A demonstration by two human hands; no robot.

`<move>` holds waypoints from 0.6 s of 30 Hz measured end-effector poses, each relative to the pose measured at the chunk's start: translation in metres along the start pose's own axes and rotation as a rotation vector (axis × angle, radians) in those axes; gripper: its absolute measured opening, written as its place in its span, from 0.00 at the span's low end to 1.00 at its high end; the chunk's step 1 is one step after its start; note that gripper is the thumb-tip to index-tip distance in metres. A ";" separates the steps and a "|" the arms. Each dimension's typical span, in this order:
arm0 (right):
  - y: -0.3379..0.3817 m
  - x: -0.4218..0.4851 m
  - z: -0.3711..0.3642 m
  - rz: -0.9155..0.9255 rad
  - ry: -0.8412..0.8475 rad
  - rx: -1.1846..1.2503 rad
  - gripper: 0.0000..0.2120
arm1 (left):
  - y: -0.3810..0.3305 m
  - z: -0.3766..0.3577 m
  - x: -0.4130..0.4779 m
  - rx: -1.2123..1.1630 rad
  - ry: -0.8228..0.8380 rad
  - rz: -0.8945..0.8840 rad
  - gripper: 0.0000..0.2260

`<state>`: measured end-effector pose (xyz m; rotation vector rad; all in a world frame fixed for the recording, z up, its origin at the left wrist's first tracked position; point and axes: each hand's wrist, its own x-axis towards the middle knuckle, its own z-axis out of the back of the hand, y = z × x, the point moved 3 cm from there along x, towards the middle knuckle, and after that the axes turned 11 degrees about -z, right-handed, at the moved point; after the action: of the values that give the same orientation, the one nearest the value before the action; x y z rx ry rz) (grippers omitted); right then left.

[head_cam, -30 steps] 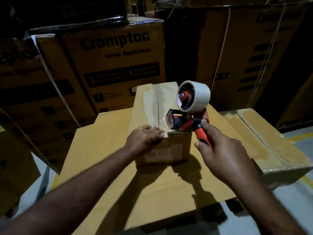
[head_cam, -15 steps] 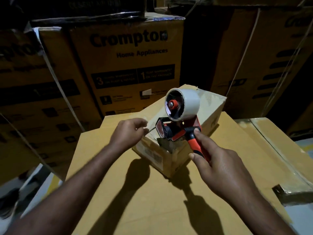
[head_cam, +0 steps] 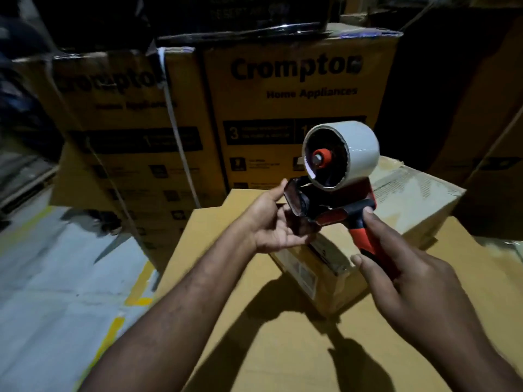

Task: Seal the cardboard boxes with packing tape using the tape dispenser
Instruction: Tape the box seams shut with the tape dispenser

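A small taped cardboard box [head_cam: 407,193] lies turned at an angle on a large flat carton [head_cam: 254,349]. Above its near corner I hold a red and black tape dispenser [head_cam: 334,205] with a white tape roll [head_cam: 356,148] on top. My right hand [head_cam: 407,278] grips the dispenser's red handle. My left hand [head_cam: 271,222] is palm up at the dispenser's front end, thumb and fingers on either side of the tape's loose end there. Whether the fingers pinch the tape is unclear in the blur.
Tall yellow "Crompton Home Appliances" cartons [head_cam: 288,108] stand stacked right behind, strapped with white bands. Another taped box [head_cam: 506,250] sits at the right edge. Grey floor with yellow line markings [head_cam: 56,292] lies to the left.
My left hand left the small box and rose, palm up, to the dispenser's front. The dispenser lifted off the box, which has been turned at an angle. My view shifted left.
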<state>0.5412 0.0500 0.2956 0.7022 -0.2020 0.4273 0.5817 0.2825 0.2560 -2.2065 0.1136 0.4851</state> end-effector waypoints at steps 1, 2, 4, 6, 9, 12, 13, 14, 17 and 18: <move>-0.001 0.001 0.001 0.028 -0.004 0.008 0.32 | 0.003 0.002 0.000 -0.051 -0.020 0.005 0.23; -0.003 0.002 0.002 0.057 -0.006 0.007 0.33 | 0.004 0.003 0.000 -0.099 -0.046 -0.004 0.21; -0.008 0.006 0.001 0.099 -0.011 -0.010 0.33 | 0.004 0.004 0.000 -0.135 -0.102 -0.048 0.17; -0.011 0.009 0.001 0.109 0.001 -0.012 0.34 | 0.002 0.004 -0.001 -0.123 -0.133 -0.086 0.10; -0.014 0.012 -0.001 0.125 0.028 -0.003 0.34 | -0.001 0.009 0.001 0.033 -0.150 -0.110 0.06; -0.019 0.019 -0.004 0.127 0.042 -0.006 0.33 | -0.017 0.012 0.008 0.309 -0.172 -0.217 0.08; -0.020 0.021 -0.005 0.117 0.051 -0.003 0.33 | -0.024 0.012 0.010 0.406 -0.162 -0.238 0.07; -0.020 0.022 -0.006 0.105 0.064 0.002 0.33 | -0.030 0.012 0.012 0.488 -0.156 -0.238 0.07; -0.020 0.028 -0.013 0.069 0.101 -0.001 0.34 | -0.047 0.010 0.016 0.656 -0.166 -0.238 0.07; -0.020 0.031 -0.016 0.054 0.113 -0.002 0.33 | -0.051 0.009 0.018 0.706 -0.172 -0.253 0.06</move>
<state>0.5781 0.0565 0.2822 0.6695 -0.1147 0.5164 0.6081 0.3236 0.2816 -1.4572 -0.0785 0.4091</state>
